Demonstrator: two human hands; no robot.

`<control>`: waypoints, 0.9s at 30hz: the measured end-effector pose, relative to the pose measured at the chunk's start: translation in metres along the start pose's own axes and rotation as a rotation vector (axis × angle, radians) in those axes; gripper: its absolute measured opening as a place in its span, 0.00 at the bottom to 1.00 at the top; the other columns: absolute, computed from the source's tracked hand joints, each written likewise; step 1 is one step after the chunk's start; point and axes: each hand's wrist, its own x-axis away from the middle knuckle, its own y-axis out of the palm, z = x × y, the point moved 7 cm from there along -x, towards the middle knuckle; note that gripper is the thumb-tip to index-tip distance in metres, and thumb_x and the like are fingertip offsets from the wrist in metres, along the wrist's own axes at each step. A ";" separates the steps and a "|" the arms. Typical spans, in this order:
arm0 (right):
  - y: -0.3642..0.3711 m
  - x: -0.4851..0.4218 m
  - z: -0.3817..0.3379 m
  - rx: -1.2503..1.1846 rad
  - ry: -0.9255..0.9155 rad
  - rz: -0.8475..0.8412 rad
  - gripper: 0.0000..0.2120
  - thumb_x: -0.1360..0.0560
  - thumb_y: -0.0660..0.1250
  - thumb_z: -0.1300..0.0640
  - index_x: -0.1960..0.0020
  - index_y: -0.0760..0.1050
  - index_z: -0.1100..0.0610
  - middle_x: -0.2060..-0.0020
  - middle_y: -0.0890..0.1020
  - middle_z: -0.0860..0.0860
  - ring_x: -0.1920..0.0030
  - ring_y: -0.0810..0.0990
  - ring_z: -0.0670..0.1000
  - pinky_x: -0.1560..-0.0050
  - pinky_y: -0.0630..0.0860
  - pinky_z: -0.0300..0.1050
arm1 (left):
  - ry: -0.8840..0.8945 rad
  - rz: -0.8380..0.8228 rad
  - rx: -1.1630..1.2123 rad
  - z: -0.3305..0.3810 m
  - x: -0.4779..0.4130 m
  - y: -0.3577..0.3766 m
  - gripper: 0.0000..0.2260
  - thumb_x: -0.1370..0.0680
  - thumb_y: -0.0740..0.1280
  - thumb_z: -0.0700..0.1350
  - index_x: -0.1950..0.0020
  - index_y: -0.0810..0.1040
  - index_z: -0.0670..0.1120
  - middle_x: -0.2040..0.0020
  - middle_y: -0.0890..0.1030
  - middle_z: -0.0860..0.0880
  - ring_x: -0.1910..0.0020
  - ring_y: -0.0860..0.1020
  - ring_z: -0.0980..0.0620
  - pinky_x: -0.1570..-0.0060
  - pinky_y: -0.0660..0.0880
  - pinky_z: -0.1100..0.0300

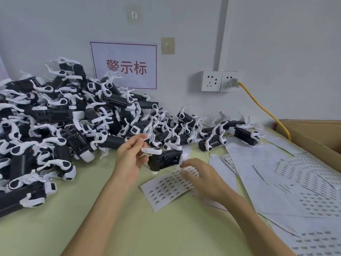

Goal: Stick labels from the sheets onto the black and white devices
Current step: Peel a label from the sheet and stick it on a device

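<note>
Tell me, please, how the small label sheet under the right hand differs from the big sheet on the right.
The small label sheet is far smaller than the big sheet. The small one lies on the green table under the fingers of the right hand; the big one overlaps other sheets, untouched. Both are white with rows of small dark labels.

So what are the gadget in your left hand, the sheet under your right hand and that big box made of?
The device held by the left hand looks like moulded plastic: matt black body, smooth white arms. The label sheet under the right hand seems thin paper, lying flat with printed rows. The box is probably cardboard: brown, dull, with a folded flap.
</note>
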 end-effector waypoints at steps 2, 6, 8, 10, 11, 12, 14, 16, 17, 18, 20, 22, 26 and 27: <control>-0.005 0.003 -0.005 -0.287 0.019 0.037 0.15 0.17 0.64 0.48 0.32 0.71 0.47 0.36 0.79 0.43 0.38 0.80 0.45 0.38 0.74 0.42 | -0.063 -0.007 0.138 -0.005 0.003 0.007 0.10 0.16 0.61 0.37 0.48 0.82 0.44 0.68 0.76 0.52 0.73 0.74 0.58 0.75 0.73 0.68; -0.011 0.005 -0.009 -0.859 0.069 0.041 0.16 0.18 0.66 0.51 0.32 0.68 0.46 0.42 0.85 0.49 0.48 0.87 0.57 0.52 0.83 0.45 | -0.149 -0.054 0.211 -0.014 0.008 0.019 0.08 0.16 0.61 0.38 0.47 0.79 0.44 0.69 0.74 0.52 0.75 0.72 0.58 0.76 0.71 0.69; -0.016 0.006 -0.011 -0.945 0.064 0.074 0.18 0.21 0.68 0.47 0.32 0.70 0.46 0.44 0.86 0.50 0.48 0.87 0.58 0.54 0.83 0.47 | -0.185 -0.117 0.166 -0.021 0.013 0.029 0.08 0.16 0.61 0.38 0.48 0.80 0.44 0.68 0.75 0.51 0.73 0.74 0.58 0.77 0.71 0.68; -0.023 0.006 -0.009 -0.959 0.058 0.146 0.22 0.25 0.69 0.43 0.33 0.74 0.49 0.46 0.86 0.52 0.48 0.87 0.57 0.54 0.83 0.48 | -0.215 -0.182 0.095 -0.028 0.019 0.038 0.10 0.16 0.61 0.37 0.50 0.81 0.43 0.66 0.77 0.50 0.70 0.78 0.57 0.74 0.75 0.66; -0.027 0.006 -0.008 -0.965 0.051 0.182 0.23 0.26 0.69 0.42 0.35 0.75 0.51 0.46 0.86 0.52 0.49 0.87 0.57 0.55 0.83 0.48 | -0.225 -0.216 0.040 -0.031 0.022 0.043 0.10 0.16 0.61 0.36 0.50 0.82 0.43 0.65 0.78 0.49 0.68 0.80 0.56 0.72 0.77 0.65; -0.029 0.006 -0.007 -0.974 0.043 0.210 0.22 0.26 0.69 0.42 0.36 0.76 0.52 0.47 0.86 0.53 0.49 0.87 0.57 0.56 0.83 0.47 | -0.233 -0.256 -0.013 -0.034 0.025 0.046 0.11 0.16 0.61 0.36 0.50 0.83 0.43 0.63 0.80 0.47 0.67 0.81 0.54 0.70 0.79 0.63; -0.031 0.006 -0.007 -0.980 0.045 0.241 0.21 0.26 0.68 0.40 0.38 0.77 0.51 0.47 0.86 0.53 0.50 0.87 0.58 0.59 0.82 0.46 | -0.238 -0.345 -0.116 -0.036 0.030 0.053 0.12 0.17 0.61 0.36 0.51 0.85 0.43 0.60 0.82 0.43 0.67 0.80 0.51 0.68 0.80 0.59; -0.028 0.005 -0.007 -0.938 0.071 0.237 0.20 0.25 0.66 0.37 0.39 0.78 0.47 0.49 0.86 0.53 0.51 0.86 0.60 0.59 0.83 0.49 | -0.231 -0.421 -0.226 -0.036 0.035 0.059 0.10 0.18 0.65 0.43 0.47 0.85 0.40 0.57 0.81 0.38 0.66 0.79 0.48 0.67 0.80 0.57; -0.026 0.005 -0.006 -0.899 0.086 0.234 0.18 0.24 0.65 0.37 0.41 0.78 0.46 0.50 0.86 0.53 0.52 0.86 0.61 0.58 0.82 0.52 | -0.234 -0.450 -0.269 -0.036 0.039 0.062 0.14 0.19 0.66 0.48 0.45 0.83 0.38 0.56 0.82 0.37 0.65 0.80 0.46 0.67 0.79 0.57; -0.025 0.005 -0.006 -0.857 0.095 0.239 0.18 0.22 0.64 0.37 0.42 0.79 0.47 0.52 0.86 0.54 0.54 0.86 0.61 0.57 0.81 0.52 | -0.250 -0.469 -0.287 -0.038 0.041 0.064 0.20 0.21 0.66 0.53 0.43 0.82 0.37 0.55 0.82 0.36 0.64 0.79 0.43 0.66 0.79 0.56; -0.026 0.005 -0.004 -0.763 0.103 0.283 0.20 0.19 0.62 0.38 0.47 0.78 0.54 0.58 0.82 0.56 0.59 0.82 0.56 0.58 0.77 0.52 | -0.275 -0.509 -0.295 -0.039 0.045 0.070 0.25 0.20 0.65 0.58 0.43 0.80 0.35 0.55 0.82 0.36 0.64 0.78 0.41 0.67 0.78 0.55; -0.030 0.007 -0.003 -0.662 0.097 0.342 0.21 0.18 0.62 0.40 0.56 0.74 0.57 0.66 0.74 0.49 0.64 0.74 0.50 0.61 0.71 0.46 | -0.299 -0.564 -0.316 -0.041 0.050 0.073 0.25 0.18 0.63 0.58 0.42 0.78 0.34 0.63 0.80 0.37 0.71 0.76 0.43 0.68 0.77 0.56; -0.034 0.009 -0.008 -0.504 0.043 0.392 0.21 0.16 0.61 0.44 0.63 0.68 0.54 0.73 0.68 0.41 0.72 0.67 0.43 0.71 0.64 0.33 | -0.409 -0.646 -0.327 -0.052 0.059 0.077 0.26 0.17 0.62 0.56 0.42 0.76 0.31 0.63 0.73 0.32 0.78 0.72 0.49 0.73 0.74 0.58; -0.033 0.009 -0.008 -0.478 0.043 0.385 0.20 0.16 0.60 0.43 0.62 0.69 0.53 0.72 0.69 0.42 0.71 0.68 0.43 0.69 0.65 0.34 | -0.412 -0.646 -0.330 -0.052 0.060 0.077 0.24 0.17 0.62 0.56 0.45 0.77 0.33 0.59 0.71 0.30 0.79 0.71 0.50 0.74 0.73 0.59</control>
